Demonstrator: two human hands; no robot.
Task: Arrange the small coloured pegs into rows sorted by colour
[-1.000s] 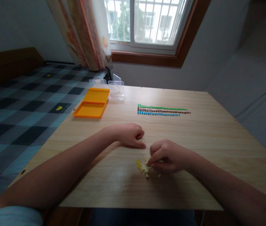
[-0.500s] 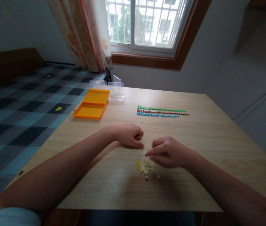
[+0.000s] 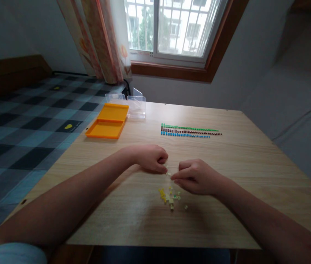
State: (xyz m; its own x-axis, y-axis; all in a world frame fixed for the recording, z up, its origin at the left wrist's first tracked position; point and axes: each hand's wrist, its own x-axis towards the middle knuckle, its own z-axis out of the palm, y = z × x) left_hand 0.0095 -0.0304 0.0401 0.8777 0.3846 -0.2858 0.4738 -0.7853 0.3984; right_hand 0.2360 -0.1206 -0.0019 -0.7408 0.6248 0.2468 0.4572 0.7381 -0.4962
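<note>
On the tabletop rests my left hand (image 3: pixel 153 158), its fingers curled in and the thumb tip beside a tiny pale yellow brick (image 3: pixel 168 173). My right hand (image 3: pixel 195 177) faces it from the right, index finger and thumb brought together in a pinch close to that same brick. Whatever either hand may hold is too small to make out. Just below the fingertips lies a loose pile of small pale yellow bricks (image 3: pixel 171 201), with brighter yellow pieces (image 3: pixel 162 194) at its left and a speck of green among them.
Farther back run rows of tiny green pieces (image 3: pixel 189 127), brown pieces (image 3: pixel 186 131) and blue pieces (image 3: pixel 184 135). An opened orange case (image 3: pixel 106 129) lies at the left, with clear plastic boxes (image 3: pixel 136 110) behind it. A checked bed (image 3: pixel 34 110) adjoins the table's left side.
My right hand has shifted slightly up, and its fingertips are closer together. A pale brick now shows between the two hands. My left hand has stayed in place.
</note>
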